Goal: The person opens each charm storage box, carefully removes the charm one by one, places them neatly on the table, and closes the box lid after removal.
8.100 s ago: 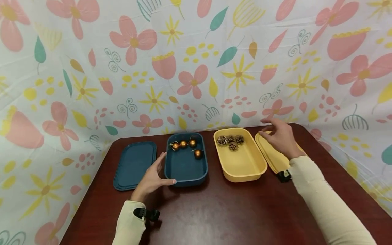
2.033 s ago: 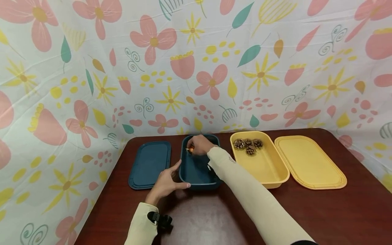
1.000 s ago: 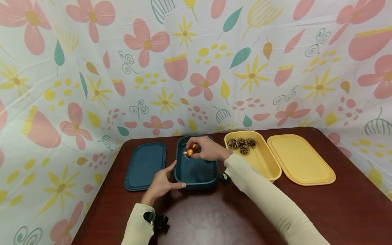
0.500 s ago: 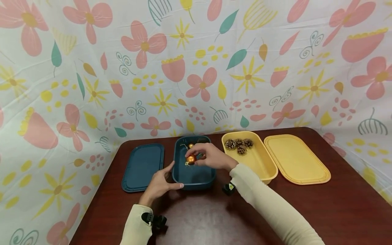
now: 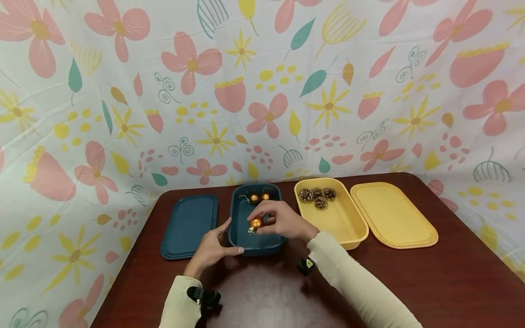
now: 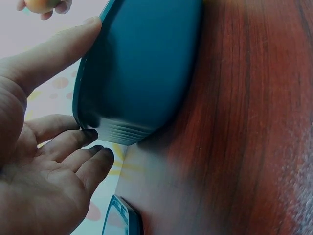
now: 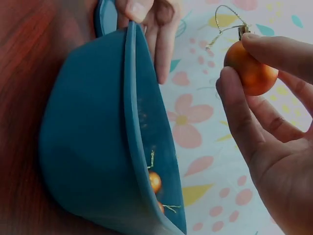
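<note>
Nearest are the two cream sleeves (image 5: pixel 352 283), and at each wrist there is a small black device (image 5: pixel 203 297), above the dark red-brown table (image 5: pixel 262 291) with visible wood grain. The left hand (image 5: pixel 210 249) is spread, not closed: its straight thumb touches the front rim of a deep dark-blue box with rounded corners (image 5: pixel 256 250), and its other fingers lie at the left side of this box, near the corner. The right hand (image 5: pixel 283 222) pinches a shiny orange-gold ball ornament (image 7: pixel 252 71) between thumb and fingers; the ornament is above the blue box, higher than the rim, and its small gold cap carries a loop of gold cord. To the left of the box a flat dark-blue lid (image 5: pixel 190 227) lies on the table. To the right stands a yellow box of the same form (image 5: pixel 338 224), and just beside it a flat yellow lid (image 5: pixel 393 214). Farther, at the back end of the blue box, two more orange-gold balls (image 5: pixel 254 198) rest near each other. At the back of the yellow box sit four brown pine cones (image 5: pixel 321 202), close together. Behind everything hangs a white cloth (image 5: pixel 291 150) printed with pink, yellow and green flowers and leaves.
</note>
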`<action>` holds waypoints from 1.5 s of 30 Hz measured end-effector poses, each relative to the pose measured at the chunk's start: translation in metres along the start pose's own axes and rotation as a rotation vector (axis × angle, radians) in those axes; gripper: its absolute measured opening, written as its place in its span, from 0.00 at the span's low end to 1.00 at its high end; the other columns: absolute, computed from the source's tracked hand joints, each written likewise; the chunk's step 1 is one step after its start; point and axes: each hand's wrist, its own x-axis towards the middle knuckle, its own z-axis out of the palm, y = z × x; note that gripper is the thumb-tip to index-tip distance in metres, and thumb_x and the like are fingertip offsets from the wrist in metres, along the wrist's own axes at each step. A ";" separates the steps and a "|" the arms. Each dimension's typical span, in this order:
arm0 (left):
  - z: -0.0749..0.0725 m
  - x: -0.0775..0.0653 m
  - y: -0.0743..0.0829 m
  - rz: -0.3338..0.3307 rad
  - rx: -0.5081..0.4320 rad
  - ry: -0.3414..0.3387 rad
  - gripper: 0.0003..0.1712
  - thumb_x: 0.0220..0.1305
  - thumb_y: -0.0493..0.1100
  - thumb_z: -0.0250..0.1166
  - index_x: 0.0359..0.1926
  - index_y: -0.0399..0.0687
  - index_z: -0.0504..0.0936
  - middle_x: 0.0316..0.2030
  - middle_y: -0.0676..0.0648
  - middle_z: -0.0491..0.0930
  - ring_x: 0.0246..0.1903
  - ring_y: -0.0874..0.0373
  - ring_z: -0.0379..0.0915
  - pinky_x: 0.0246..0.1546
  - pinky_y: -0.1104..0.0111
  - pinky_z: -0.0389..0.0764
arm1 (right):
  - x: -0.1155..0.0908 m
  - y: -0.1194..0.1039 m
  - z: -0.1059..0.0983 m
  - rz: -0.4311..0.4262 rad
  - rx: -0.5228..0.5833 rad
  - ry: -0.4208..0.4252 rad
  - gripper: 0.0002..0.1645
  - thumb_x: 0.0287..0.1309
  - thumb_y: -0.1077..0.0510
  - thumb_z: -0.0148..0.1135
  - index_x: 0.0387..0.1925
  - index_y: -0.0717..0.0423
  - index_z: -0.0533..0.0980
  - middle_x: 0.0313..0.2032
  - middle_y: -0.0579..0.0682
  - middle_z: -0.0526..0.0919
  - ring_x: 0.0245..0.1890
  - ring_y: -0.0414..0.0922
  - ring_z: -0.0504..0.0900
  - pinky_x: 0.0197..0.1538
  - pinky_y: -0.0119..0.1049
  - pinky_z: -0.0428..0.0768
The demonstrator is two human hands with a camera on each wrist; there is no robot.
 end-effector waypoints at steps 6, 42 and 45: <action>-0.001 -0.002 -0.004 -0.012 0.018 0.003 0.59 0.50 0.51 0.80 0.78 0.56 0.58 0.77 0.46 0.58 0.74 0.42 0.60 0.69 0.46 0.69 | -0.006 0.000 0.009 0.079 0.010 -0.013 0.24 0.56 0.60 0.74 0.54 0.47 0.80 0.50 0.49 0.85 0.47 0.39 0.84 0.51 0.40 0.86; -0.004 0.002 0.003 -0.025 0.054 -0.019 0.59 0.52 0.52 0.79 0.79 0.59 0.55 0.78 0.47 0.56 0.75 0.43 0.58 0.70 0.45 0.67 | -0.038 0.004 0.062 -0.033 -0.304 -0.180 0.21 0.60 0.58 0.71 0.55 0.56 0.82 0.49 0.49 0.86 0.43 0.34 0.85 0.42 0.18 0.82; -0.004 0.001 0.003 -0.031 0.054 -0.018 0.59 0.51 0.52 0.79 0.79 0.59 0.56 0.78 0.47 0.56 0.75 0.43 0.58 0.70 0.45 0.67 | -0.038 0.004 0.069 -0.034 -0.371 -0.177 0.21 0.59 0.57 0.72 0.54 0.55 0.83 0.50 0.48 0.87 0.42 0.32 0.86 0.41 0.16 0.80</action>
